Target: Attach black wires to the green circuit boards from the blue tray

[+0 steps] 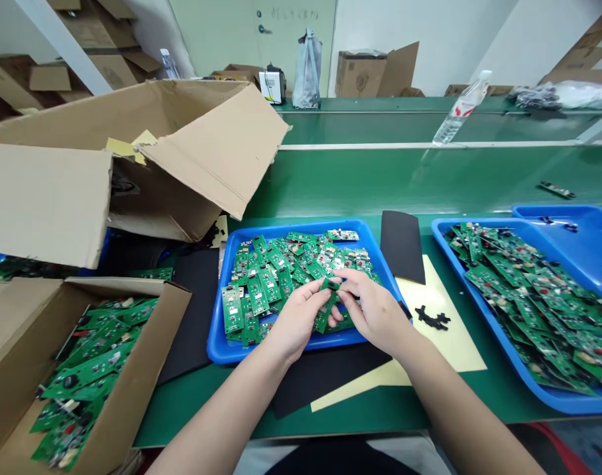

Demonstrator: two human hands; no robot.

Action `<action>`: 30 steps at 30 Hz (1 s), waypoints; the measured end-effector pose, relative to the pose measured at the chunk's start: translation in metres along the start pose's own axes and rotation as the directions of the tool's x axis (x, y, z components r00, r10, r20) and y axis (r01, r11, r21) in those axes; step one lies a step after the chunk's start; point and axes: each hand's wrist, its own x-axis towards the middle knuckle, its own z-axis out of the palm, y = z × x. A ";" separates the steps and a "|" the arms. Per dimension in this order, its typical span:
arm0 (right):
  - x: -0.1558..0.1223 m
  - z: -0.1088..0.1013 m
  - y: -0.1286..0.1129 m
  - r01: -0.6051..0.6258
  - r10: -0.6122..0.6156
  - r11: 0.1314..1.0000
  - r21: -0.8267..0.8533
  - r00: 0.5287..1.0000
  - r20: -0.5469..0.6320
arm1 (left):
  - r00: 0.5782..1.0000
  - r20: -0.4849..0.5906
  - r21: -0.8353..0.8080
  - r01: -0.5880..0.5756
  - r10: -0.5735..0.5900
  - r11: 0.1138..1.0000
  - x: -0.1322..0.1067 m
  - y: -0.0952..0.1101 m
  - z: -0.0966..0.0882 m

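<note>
Above the middle blue tray [212,330], both hands meet at one green circuit board [324,316]. My left hand [301,315] is closed on the board, thumb on its face and fingers behind. My right hand [372,309] pinches at the board's upper end, where a small black piece [330,284] shows; whether the fingertips hold that piece or the board's edge is hard to make out. Many similar boards [268,284] lie loosely piled in the tray. To the right, several small black pieces [432,318] rest on a pale yellow sheet [459,349].
A cardboard box of boards [175,310] stands at left, below a larger open carton [202,152]. Another blue tray [498,343], full of boards, is at right beside an empty-looking blue tray [587,244]. Black sheets [402,244] lie around. A water bottle [461,109] stands behind.
</note>
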 end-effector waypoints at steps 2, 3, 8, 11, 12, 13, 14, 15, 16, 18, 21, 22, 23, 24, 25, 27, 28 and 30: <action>0.000 0.000 -0.001 -0.009 0.009 1.000 -0.016 1.000 -0.006 | 1.000 0.008 0.010 -0.008 0.008 1.000 0.000 -0.002 0.000; 0.000 0.000 -0.001 -0.017 0.016 1.000 -0.022 1.000 -0.011 | 1.000 0.008 0.013 -0.014 0.014 1.000 0.001 -0.003 0.000; 0.000 0.001 -0.003 -0.039 0.039 0.999 -0.033 0.999 -0.019 | 0.999 -0.023 -0.007 -0.037 0.037 0.999 0.001 -0.008 0.002; 0.000 0.001 -0.003 -0.049 0.049 0.998 -0.036 0.999 -0.004 | 0.999 -0.036 -0.023 -0.031 0.030 0.999 0.002 -0.009 0.002; 0.000 0.001 -0.002 -0.051 0.051 0.998 -0.038 0.999 -0.002 | 0.999 -0.036 -0.024 -0.029 0.029 0.999 0.002 -0.009 0.002; 0.000 0.001 -0.002 -0.051 0.051 0.998 -0.040 0.999 -0.001 | 0.999 -0.033 -0.024 -0.030 0.029 0.999 0.002 -0.009 0.002; 0.000 0.001 -0.002 -0.049 0.049 0.998 -0.042 0.999 -0.002 | 0.999 -0.030 -0.022 -0.031 0.031 0.999 0.002 -0.009 0.001; 0.000 0.001 -0.002 -0.047 0.047 0.998 -0.043 0.999 -0.002 | 0.999 -0.028 -0.019 -0.032 0.032 0.999 0.003 -0.009 0.001; 0.000 0.001 -0.002 -0.045 0.046 0.998 -0.042 0.999 0.000 | 0.999 -0.029 -0.017 -0.033 0.032 0.999 0.003 -0.010 0.001; 0.000 0.001 -0.002 -0.047 0.047 0.998 -0.040 0.999 0.004 | 0.999 -0.027 -0.016 -0.034 0.033 0.999 0.003 -0.010 0.000; 0.001 0.001 -0.003 -0.052 0.052 0.998 -0.041 0.999 0.004 | 0.999 -0.020 -0.015 -0.041 0.041 0.999 0.004 -0.011 0.000; 0.001 0.001 -0.003 -0.054 0.054 0.998 -0.042 0.999 -0.001 | 0.998 -0.027 -0.013 -0.048 0.048 0.999 0.004 -0.011 0.000; 0.001 0.001 -0.004 -0.056 0.056 0.998 -0.042 0.998 -0.004 | 0.998 -0.041 -0.010 -0.058 0.057 0.998 0.004 -0.011 0.001; 0.001 0.001 -0.005 -0.060 0.060 0.997 -0.038 0.998 -0.004 | 0.996 -0.058 -0.005 -0.068 0.068 0.998 0.004 -0.010 0.001; 0.000 0.001 -0.005 -0.065 0.065 0.997 -0.034 0.998 -0.002 | 0.994 -0.073 0.001 -0.078 0.078 0.997 0.004 -0.010 0.001; 0.000 0.002 -0.006 -0.069 0.069 0.997 -0.029 0.998 0.001 | 0.992 -0.086 0.013 -0.093 0.094 0.996 0.004 -0.010 0.002; 0.000 0.002 -0.006 -0.067 0.067 0.997 -0.032 0.998 -0.001 | 0.992 -0.080 0.019 -0.095 0.097 0.995 0.004 -0.010 0.002; 0.000 0.003 -0.005 -0.055 0.055 0.997 -0.049 0.998 -0.013 | 0.993 -0.062 0.033 -0.097 0.099 0.995 0.004 -0.010 0.003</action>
